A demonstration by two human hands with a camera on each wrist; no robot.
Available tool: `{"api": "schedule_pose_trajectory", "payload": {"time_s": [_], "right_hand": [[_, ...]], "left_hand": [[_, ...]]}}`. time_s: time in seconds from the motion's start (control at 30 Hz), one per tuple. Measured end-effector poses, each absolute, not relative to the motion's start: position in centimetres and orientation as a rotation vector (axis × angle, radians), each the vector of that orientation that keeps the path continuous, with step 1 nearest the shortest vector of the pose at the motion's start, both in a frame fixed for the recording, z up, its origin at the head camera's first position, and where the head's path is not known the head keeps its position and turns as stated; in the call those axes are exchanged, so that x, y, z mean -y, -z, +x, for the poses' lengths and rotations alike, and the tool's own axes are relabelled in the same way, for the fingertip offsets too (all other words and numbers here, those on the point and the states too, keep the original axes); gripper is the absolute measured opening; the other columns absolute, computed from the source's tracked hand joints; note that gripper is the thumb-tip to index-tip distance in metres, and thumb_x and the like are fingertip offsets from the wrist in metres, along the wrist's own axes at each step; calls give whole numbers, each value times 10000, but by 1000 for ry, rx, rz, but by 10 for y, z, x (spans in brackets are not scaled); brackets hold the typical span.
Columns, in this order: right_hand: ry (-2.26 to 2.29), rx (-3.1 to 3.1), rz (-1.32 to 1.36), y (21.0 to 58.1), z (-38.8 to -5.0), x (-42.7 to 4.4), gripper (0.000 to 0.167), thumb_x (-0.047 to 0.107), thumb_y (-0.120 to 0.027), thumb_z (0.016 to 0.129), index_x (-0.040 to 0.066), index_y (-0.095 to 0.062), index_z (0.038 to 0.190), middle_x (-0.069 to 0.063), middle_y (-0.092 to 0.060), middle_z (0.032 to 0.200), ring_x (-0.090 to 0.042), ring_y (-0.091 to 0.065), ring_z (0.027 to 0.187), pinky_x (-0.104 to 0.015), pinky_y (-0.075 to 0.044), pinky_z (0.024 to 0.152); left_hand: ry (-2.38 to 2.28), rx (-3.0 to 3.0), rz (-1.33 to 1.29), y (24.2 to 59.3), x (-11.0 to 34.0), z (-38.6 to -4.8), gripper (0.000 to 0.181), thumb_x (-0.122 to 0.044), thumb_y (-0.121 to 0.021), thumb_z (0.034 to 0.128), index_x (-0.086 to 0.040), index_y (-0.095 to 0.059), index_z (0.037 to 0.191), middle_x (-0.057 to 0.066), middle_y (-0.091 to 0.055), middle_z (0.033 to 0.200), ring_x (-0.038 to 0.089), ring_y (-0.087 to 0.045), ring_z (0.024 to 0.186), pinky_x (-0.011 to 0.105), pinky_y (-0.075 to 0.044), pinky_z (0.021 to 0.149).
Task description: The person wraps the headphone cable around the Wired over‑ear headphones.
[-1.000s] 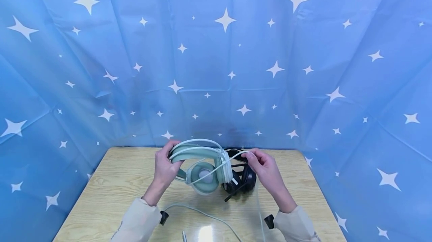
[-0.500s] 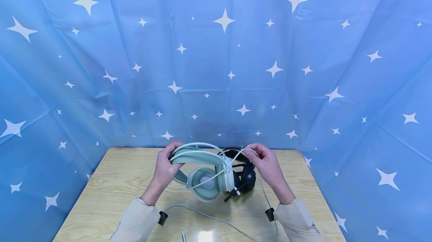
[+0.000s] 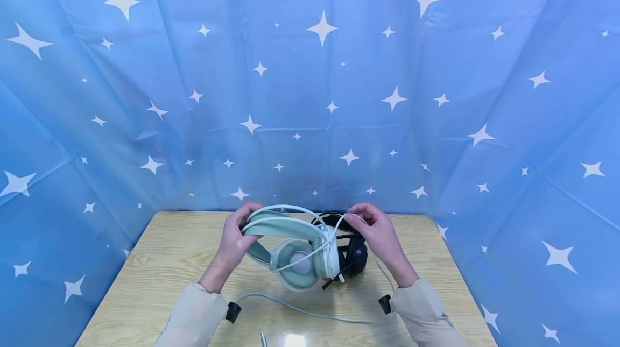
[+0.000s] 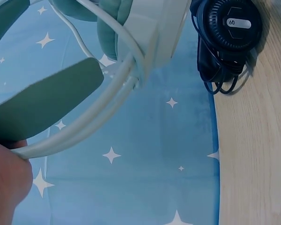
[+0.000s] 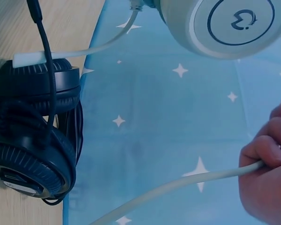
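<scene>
Mint-green and white over-ear headphones (image 3: 299, 265) are held up above the table in the head view, ear cups at the lower right. My left hand (image 3: 235, 236) grips their headband, thumb below it. My right hand (image 3: 377, 233) pinches the pale headphone cable (image 5: 178, 182) to the right of them. From those fingers the cable slopes down across the near ear cup. In the right wrist view, a white mic boom (image 5: 30, 59) sticks out from the headphones. The left wrist view shows the headband (image 4: 51, 101) with its two white tubes and part of my left hand.
A black headset (image 3: 357, 255) with a boom mic lies on the wooden table (image 3: 164, 261) behind the green headphones. More pale cable (image 3: 300, 310) trails across the tabletop. A slim silvery object (image 3: 263, 339) lies at the near edge. A blue star-patterned curtain (image 3: 310, 94) surrounds the table.
My right hand has shifted slightly up and left with the cable, which now arcs higher beside the headphones. The headphones have dipped a little to the right, and the cable on the table has shifted.
</scene>
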State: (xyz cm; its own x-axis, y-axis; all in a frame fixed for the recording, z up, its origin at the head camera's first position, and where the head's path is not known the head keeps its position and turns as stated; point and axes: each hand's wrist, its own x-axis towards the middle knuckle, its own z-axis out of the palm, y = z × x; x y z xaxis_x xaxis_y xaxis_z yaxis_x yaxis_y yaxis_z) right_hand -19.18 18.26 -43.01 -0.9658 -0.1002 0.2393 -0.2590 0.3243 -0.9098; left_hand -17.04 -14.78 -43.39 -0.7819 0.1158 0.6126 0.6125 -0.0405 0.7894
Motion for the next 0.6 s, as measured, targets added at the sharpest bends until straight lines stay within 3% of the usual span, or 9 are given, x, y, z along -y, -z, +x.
{"api": "schedule_pose_trajectory", "payload": {"time_s": [0.6], "right_hand": [[-1695, 2493, 331, 448, -198, -165, 214, 289, -707, 996, 84, -720, 1053, -73, -668, 906, -204, -594, 818, -287, -484, 732]], "left_hand": [[1810, 1873, -721, 430, 160, -167, 338, 193, -645, 773, 126, -616, 1102, -82, -662, 920, 44, -587, 783, 196, -472, 737]]}}
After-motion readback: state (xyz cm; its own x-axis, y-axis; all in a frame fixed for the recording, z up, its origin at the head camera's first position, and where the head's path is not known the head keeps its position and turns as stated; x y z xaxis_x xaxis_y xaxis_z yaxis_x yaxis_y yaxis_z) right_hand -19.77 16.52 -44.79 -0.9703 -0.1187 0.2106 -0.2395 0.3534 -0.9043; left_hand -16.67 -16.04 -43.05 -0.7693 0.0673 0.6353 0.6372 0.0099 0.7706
